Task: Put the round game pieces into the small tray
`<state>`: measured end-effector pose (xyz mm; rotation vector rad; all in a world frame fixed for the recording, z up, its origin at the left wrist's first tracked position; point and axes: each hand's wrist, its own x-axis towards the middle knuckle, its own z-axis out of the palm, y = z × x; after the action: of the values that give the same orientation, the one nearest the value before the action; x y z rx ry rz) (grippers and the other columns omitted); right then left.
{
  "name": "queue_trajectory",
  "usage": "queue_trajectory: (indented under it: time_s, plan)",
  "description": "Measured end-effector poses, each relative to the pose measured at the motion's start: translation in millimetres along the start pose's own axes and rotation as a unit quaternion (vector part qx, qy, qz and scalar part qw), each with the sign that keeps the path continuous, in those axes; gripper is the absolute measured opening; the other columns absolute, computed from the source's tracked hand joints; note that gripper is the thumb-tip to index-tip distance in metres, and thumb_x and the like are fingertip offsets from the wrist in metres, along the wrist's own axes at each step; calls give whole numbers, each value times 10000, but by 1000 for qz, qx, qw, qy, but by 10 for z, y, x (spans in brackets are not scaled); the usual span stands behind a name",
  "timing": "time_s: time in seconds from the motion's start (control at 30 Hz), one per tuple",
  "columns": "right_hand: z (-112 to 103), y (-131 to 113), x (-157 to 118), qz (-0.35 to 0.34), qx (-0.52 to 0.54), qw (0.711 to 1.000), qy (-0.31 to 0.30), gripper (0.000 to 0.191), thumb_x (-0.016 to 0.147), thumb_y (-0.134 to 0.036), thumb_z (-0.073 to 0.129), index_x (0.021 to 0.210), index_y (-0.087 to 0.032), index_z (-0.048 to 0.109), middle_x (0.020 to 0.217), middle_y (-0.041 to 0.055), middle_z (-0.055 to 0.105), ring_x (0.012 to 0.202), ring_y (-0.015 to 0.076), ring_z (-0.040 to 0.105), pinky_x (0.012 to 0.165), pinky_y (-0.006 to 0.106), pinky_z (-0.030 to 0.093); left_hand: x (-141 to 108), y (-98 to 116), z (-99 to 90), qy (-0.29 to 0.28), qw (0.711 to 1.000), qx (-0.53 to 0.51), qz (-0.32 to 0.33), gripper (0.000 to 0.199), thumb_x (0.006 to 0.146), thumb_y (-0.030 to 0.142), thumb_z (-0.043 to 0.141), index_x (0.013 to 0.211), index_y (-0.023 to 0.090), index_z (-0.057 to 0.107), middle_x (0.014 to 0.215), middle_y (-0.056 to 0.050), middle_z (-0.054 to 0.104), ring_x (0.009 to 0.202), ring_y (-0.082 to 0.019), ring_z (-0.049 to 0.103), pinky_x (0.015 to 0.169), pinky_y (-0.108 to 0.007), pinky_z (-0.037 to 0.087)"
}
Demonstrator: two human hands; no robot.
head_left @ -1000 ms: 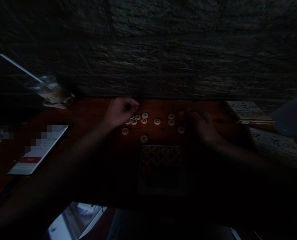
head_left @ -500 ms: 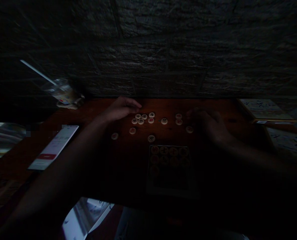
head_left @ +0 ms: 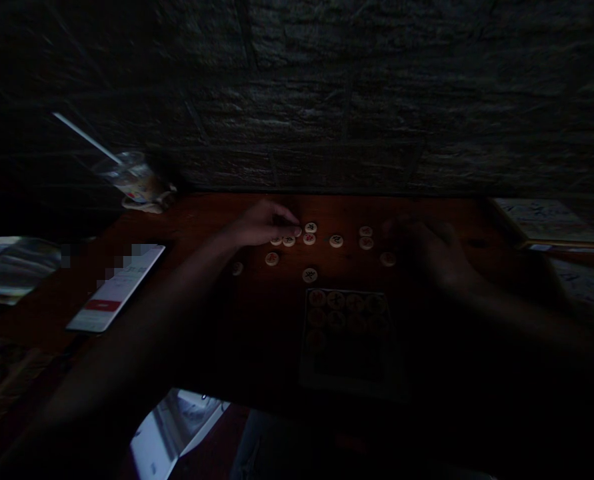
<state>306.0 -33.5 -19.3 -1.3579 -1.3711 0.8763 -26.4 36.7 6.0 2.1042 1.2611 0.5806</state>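
Observation:
Round wooden pieces with red or black characters lie scattered on the dark reddish table. My left hand (head_left: 267,223) is over the cluster at the back, its fingertips on a piece (head_left: 297,231) at the cluster's right edge; thumb and finger are curled round it. Beside that piece are a black-marked piece (head_left: 311,228) and a red-marked one (head_left: 309,239). My right hand (head_left: 429,247) hovers dim and blurred at the right, near a red-marked piece (head_left: 387,259); its fingers are too dark to read. An open box (head_left: 304,347) in front holds several pieces in rows.
A cup with a straw (head_left: 139,179) stands at the back left, and a phone (head_left: 119,290) lies on the table's left side. Flat boxes (head_left: 547,220) are at the right edge. A stone wall (head_left: 297,100) rises behind the table (head_left: 207,203).
My left hand has moved right, from beside the cluster to over it, and now touches a piece. The whole view has shifted slightly. My right hand stays near the same pieces.

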Motion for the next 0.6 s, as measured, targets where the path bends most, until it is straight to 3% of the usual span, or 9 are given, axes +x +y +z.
queue_trajectory:
  time_s: [0.27,0.33,0.4,0.5,0.6]
  plan:
    - [-8,43,19,-22,4,1000,-5,289,970,-492,627,850,-281,784,913,64,779,839,272,705,747,412,556,-13,15,88,11,998,-58,25,175,802,299,831,884,172,743,828,-64,798,695,-165,717,611,-264,520]
    - [-4,31,17,-16,5,1000,-8,303,969,-510,638,818,-282,769,904,72,767,841,282,710,771,432,558,13,-1,93,59,996,-56,36,179,799,275,831,896,173,719,819,-53,778,710,-162,709,630,-265,525]
    - [-1,16,11,-8,8,1000,-7,322,963,-521,634,796,-273,754,885,79,757,832,286,705,770,441,554,38,1,70,141,987,-55,56,219,824,276,828,997,176,738,863,-49,777,768,-164,716,697,-278,553]
    - [-3,15,12,-9,11,1000,-4,299,945,-497,633,812,-266,768,864,78,761,802,277,689,741,435,546,53,37,-10,267,956,-98,69,253,907,325,795,1119,194,752,923,-50,785,812,-166,727,786,-305,600]
    - [-10,47,29,-27,14,1000,-6,264,946,-458,643,840,-273,797,885,77,780,815,282,703,742,439,553,51,69,-81,331,922,-193,54,182,952,347,778,1076,221,734,986,-52,797,899,-188,769,870,-342,649]
